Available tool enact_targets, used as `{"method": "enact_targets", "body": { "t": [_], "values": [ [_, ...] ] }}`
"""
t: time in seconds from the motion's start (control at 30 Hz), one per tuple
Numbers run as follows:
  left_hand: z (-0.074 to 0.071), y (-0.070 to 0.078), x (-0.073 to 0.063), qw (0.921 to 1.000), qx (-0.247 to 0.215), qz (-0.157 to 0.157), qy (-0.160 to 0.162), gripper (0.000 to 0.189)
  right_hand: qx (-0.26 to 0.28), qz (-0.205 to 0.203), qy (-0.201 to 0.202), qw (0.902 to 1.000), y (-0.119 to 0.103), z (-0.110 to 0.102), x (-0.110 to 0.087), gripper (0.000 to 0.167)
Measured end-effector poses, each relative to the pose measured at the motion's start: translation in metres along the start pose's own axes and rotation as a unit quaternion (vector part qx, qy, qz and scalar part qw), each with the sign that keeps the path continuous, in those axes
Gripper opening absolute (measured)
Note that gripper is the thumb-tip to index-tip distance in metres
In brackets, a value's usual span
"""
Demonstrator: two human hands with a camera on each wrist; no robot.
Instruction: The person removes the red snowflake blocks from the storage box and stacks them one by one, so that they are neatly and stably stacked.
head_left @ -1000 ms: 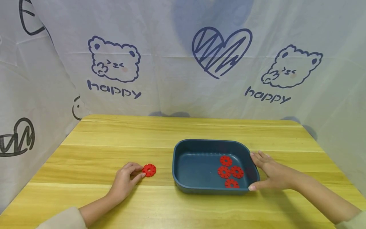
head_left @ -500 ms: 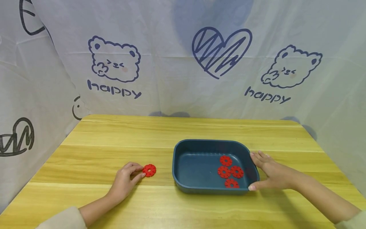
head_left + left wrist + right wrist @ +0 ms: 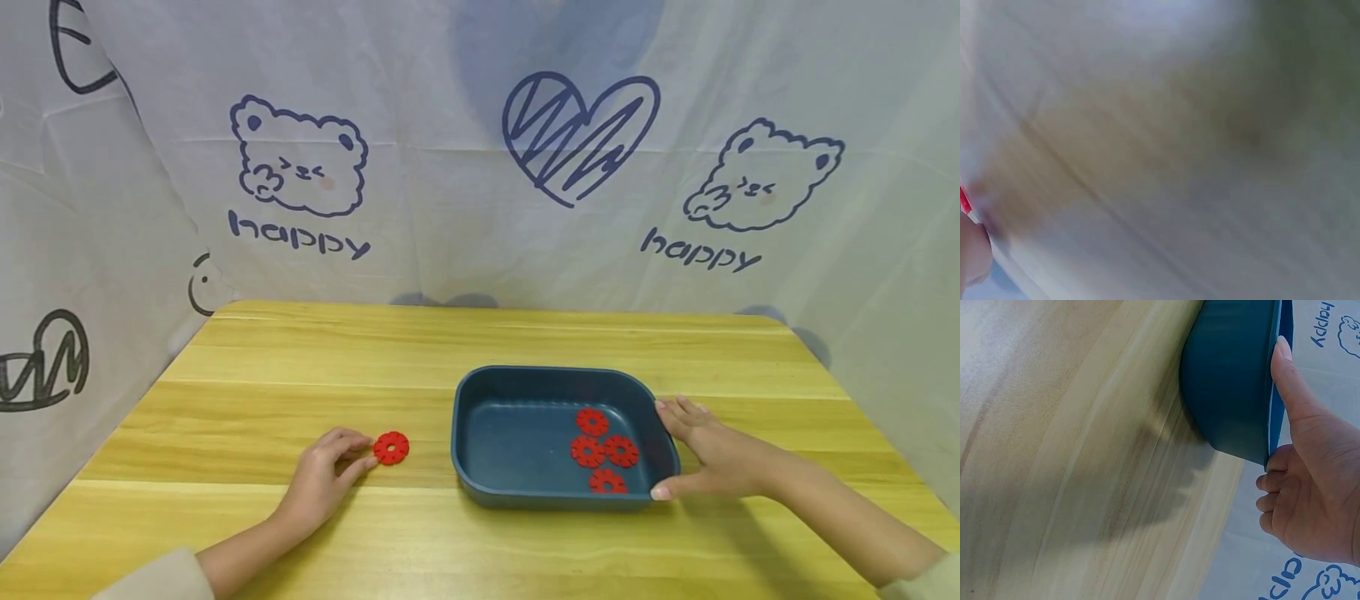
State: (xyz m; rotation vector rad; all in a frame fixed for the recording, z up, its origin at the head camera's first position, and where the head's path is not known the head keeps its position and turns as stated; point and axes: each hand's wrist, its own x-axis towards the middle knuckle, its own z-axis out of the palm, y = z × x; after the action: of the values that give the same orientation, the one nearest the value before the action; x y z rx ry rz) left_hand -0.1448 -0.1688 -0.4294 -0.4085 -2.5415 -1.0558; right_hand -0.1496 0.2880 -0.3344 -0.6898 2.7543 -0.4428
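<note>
In the head view, a flat red notched disc [image 3: 392,448] with a small centre hole lies on the wooden table, left of a dark blue bin. My left hand [image 3: 318,479] is beside it, thumb and fingertips apart at the disc's left edge. The left wrist view catches only a fingertip [image 3: 974,250] and a sliver of the red disc [image 3: 965,200]. My right hand [image 3: 716,457] rests against the right end of the blue bin [image 3: 517,500], thumb on the front corner and fingers at the rim farther back. In the right wrist view the thumb lies along the bin's rim [image 3: 1272,381].
Several similar red discs [image 3: 588,451] lie inside the bin, grouped toward its right end. The wooden table [image 3: 337,350] ends at a white cloth backdrop [image 3: 442,225] printed with bears, a heart and "happy". Pale sleeves [image 3: 161,577] show at the lower corners.
My left hand has drawn back slightly to the left from the red disc, which stays in place. The right hand and the bin have not moved.
</note>
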Motion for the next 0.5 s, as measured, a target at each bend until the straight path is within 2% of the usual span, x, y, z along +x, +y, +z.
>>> {"method": "enact_targets", "body": {
  "t": [0.2, 0.33, 0.5],
  "values": [
    [-0.008, 0.005, 0.005, 0.9987, 0.007, 0.02, 0.046, 0.019, -0.001, 0.001, -0.001, 1.0, 0.0, 0.0, 0.0, 0.11],
    [-0.011, 0.014, 0.018, 0.996, -0.01, 0.045, 0.077, 0.018, -0.002, 0.001, -0.002, 1.0, 0.0, -0.001, 0.0, 0.11],
    [-0.013, 0.031, 0.033, 0.9939, -0.027, 0.058, 0.09, 0.018, -0.003, 0.002, -0.001, 1.0, 0.0, 0.0, 0.0, 0.11]
  ]
}}
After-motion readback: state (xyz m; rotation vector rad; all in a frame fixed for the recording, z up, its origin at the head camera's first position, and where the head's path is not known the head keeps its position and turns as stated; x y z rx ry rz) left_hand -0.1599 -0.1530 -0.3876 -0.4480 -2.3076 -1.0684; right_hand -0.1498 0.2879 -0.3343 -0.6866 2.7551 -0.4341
